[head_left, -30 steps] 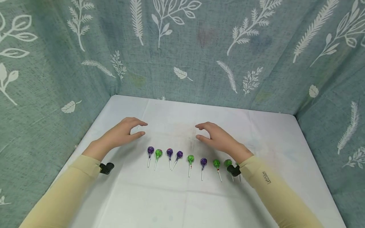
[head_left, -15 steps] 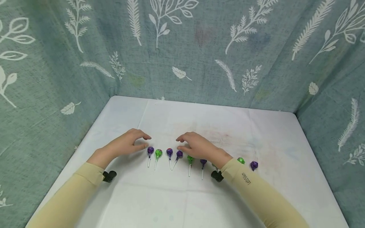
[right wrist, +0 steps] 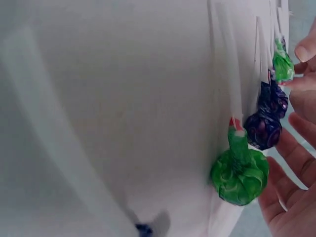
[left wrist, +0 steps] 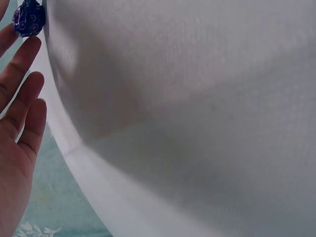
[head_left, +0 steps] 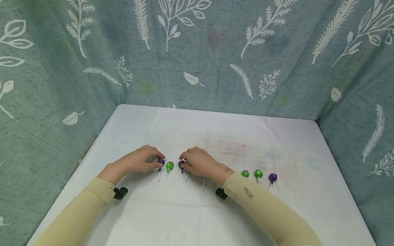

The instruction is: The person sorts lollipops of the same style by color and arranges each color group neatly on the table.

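A row of wrapped lollipops lies on the white cloth, heads away from me. My left hand (head_left: 140, 160) pinches the head of the leftmost purple lollipop (head_left: 159, 175) between thumb and fingertips; the left wrist view shows that purple wrapper (left wrist: 29, 19) at the fingertips. Between both hands lies a green lollipop (head_left: 169, 166). My right hand (head_left: 198, 164) has thumb and forefinger round the head of another purple lollipop (head_left: 181, 163), its other fingers fairly straight. Under the right hand, more heads are hidden and sticks poke out; a green wrapper (right wrist: 240, 173) shows there in the right wrist view.
Right of the right forearm lie two green lollipops, one (head_left: 258, 173) more exposed than the other (head_left: 245, 173), and a purple one (head_left: 273, 177). The white tablecloth (head_left: 172, 218) is faintly stained. Leaf-patterned curtains (head_left: 197, 68) enclose the table at the back and sides.
Both hands have come down towards the row. The right hand has moved well left to a purple lollipop, uncovering the right end; the left has moved slightly right onto the leftmost one.
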`<state>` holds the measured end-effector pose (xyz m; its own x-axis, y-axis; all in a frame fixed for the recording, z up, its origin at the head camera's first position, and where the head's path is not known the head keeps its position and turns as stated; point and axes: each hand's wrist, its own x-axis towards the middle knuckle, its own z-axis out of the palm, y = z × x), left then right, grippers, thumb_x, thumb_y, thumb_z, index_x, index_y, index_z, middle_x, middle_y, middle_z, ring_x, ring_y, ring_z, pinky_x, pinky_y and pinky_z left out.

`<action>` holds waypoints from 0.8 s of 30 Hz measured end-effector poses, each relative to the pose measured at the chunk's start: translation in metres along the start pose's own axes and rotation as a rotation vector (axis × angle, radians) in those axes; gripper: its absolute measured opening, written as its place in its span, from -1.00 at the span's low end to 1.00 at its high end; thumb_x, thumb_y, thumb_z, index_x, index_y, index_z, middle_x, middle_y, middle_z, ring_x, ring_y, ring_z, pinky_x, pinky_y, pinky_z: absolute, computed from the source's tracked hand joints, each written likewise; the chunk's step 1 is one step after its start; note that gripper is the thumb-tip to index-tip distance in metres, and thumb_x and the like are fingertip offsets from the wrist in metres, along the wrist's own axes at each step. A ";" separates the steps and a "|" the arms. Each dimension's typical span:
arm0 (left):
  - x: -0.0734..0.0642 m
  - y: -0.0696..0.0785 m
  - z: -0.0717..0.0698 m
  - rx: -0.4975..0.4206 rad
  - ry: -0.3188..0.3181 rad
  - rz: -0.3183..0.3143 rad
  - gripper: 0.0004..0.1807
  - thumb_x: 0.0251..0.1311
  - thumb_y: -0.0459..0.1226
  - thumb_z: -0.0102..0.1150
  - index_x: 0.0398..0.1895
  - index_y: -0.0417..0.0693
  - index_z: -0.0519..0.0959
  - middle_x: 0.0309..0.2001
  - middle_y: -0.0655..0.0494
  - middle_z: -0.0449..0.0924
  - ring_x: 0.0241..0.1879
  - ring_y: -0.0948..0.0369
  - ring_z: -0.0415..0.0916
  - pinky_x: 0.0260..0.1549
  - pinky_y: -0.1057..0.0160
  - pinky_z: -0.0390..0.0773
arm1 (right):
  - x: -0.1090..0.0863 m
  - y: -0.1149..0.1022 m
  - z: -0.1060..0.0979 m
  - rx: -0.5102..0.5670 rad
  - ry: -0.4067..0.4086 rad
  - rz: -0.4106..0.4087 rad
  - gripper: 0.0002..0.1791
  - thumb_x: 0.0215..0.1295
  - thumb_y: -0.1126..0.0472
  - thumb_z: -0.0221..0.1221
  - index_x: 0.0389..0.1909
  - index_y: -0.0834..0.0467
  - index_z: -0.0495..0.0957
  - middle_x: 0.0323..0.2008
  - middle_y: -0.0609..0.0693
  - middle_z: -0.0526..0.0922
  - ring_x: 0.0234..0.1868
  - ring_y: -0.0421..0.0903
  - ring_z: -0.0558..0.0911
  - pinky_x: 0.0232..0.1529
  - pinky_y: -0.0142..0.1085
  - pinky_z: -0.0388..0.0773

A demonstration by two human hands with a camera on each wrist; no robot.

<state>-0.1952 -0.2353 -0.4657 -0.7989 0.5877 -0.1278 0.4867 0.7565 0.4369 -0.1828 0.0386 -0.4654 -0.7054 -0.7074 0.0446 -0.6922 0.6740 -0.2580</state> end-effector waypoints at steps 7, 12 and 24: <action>0.004 -0.003 0.004 0.021 -0.008 0.015 -0.70 0.10 0.07 0.13 -0.11 0.30 0.57 -0.18 0.48 0.48 -0.07 0.36 0.32 -0.02 0.19 0.31 | 0.005 0.000 0.004 -0.054 -0.006 0.002 -0.68 0.23 -0.03 0.09 -0.02 -0.06 0.52 -0.22 -0.19 0.54 -0.21 -0.20 0.49 -0.15 -0.30 0.42; 0.005 -0.005 0.004 0.036 0.005 0.027 -0.74 0.09 0.05 0.14 -0.15 0.31 0.57 -0.19 0.49 0.48 -0.08 0.37 0.33 -0.02 0.20 0.32 | 0.006 0.000 0.004 -0.046 0.005 -0.027 -0.74 0.23 0.01 0.11 -0.08 -0.06 0.56 -0.28 -0.20 0.54 -0.27 -0.24 0.48 -0.19 -0.34 0.41; 0.032 -0.003 -0.019 0.067 -0.001 -0.001 -0.76 0.06 0.06 0.17 -0.20 0.31 0.57 -0.22 0.45 0.48 -0.11 0.32 0.38 -0.09 0.19 0.38 | 0.006 0.001 0.007 -0.039 0.008 -0.014 -0.79 0.23 0.03 0.12 -0.15 -0.07 0.60 -0.30 -0.21 0.53 -0.29 -0.24 0.47 -0.22 -0.37 0.42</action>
<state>-0.2294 -0.2242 -0.4543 -0.7991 0.5872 -0.1290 0.5086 0.7747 0.3759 -0.1866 0.0331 -0.4719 -0.6968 -0.7151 0.0561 -0.7074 0.6721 -0.2191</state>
